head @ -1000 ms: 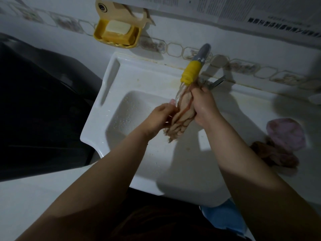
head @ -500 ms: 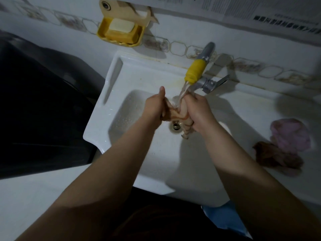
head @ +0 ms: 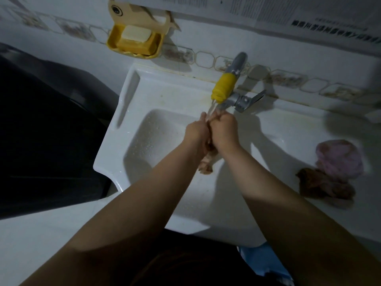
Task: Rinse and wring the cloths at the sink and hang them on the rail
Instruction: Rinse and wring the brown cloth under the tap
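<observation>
Both the left hand (head: 195, 132) and right hand (head: 224, 131) are squeezing the cloth (head: 206, 167) under the tap (head: 223, 88) (running), so water is likely splashing toward the cloths (head: 334, 172) at three o'clock on the worktop (head: 288, 131).

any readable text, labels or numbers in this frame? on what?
Newspaper sheets stuck on the wall above the sink: columns of print and one bold headline line, all too small and blurred to read.
Soap dish, tap, cloths: no text visible.
</observation>
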